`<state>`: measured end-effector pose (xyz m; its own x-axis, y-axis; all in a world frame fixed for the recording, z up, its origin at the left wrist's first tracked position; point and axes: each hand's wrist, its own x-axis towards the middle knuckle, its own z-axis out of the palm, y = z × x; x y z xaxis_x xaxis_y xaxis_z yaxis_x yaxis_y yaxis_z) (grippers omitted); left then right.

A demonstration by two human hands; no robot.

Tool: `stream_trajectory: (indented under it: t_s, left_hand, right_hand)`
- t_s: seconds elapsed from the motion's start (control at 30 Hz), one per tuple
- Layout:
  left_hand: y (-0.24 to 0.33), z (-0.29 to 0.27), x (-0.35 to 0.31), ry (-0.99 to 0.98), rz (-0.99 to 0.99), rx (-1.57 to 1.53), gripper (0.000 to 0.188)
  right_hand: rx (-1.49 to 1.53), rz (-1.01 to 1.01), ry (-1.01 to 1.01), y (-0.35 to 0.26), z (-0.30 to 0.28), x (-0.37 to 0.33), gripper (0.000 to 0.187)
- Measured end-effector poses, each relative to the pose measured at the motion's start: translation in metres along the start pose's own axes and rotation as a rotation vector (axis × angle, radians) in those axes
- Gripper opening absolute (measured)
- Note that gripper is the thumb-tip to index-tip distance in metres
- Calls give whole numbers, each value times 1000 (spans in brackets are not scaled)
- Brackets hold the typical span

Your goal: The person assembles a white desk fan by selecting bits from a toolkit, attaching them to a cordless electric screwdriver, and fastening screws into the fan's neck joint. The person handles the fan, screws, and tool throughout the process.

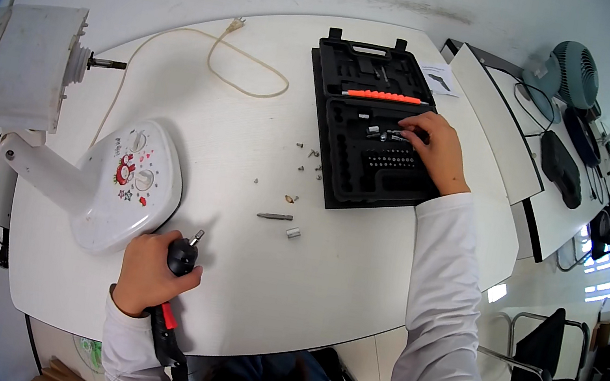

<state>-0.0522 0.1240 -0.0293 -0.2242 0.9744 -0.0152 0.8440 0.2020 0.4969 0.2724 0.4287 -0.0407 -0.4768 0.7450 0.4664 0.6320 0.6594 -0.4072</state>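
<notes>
My left hand (146,271) is wrapped round a black cordless screwdriver (184,256) with red accents. A short metal tip sticks up from its chuck, over the near left part of the table. My right hand (440,154) reaches into an open black tool case (339,166), fingers pinched around the small metal pieces in its lower tray. What the fingertips hold, if anything, is too small to make out. Just below them sits a block of screwdriver bits (392,159). An orange flexible shaft (385,97) lies across the case near the hinge.
A white fan base (137,192) with printed buttons stands at left, its motor housing (29,67) bent over. A pale power cord (256,93) loops behind. Mid-table lie several small screws (314,154), a loose bit (274,216) and a metal socket (293,233). A paper leaflet (439,80) is behind the case.
</notes>
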Motion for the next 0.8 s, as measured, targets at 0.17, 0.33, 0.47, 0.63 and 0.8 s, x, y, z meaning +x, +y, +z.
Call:
stream_trajectory:
  t_s: [0.17, 0.33, 0.47, 0.63, 0.8]
  left_hand:
    - [0, 0, -1, 5, -9, 5, 33]
    - [0, 1, -1, 19, 0, 9, 33]
    - [1, 0, -1, 6, -7, -1, 33]
    - [3, -1, 0, 13, -12, -9, 32]
    - [1, -2, -1, 7, -3, 15, 33]
  right_hand:
    - [-70, -24, -55, 5, -3, -2, 12]
    - [-122, -48, -141, 8, -6, -5, 11]
    - [-132, -3, -149, 8, -5, -4, 11]
    - [-133, 65, -152, 4, -6, -2, 9]
    - [-164, 56, -192, 3, -12, -6, 8]
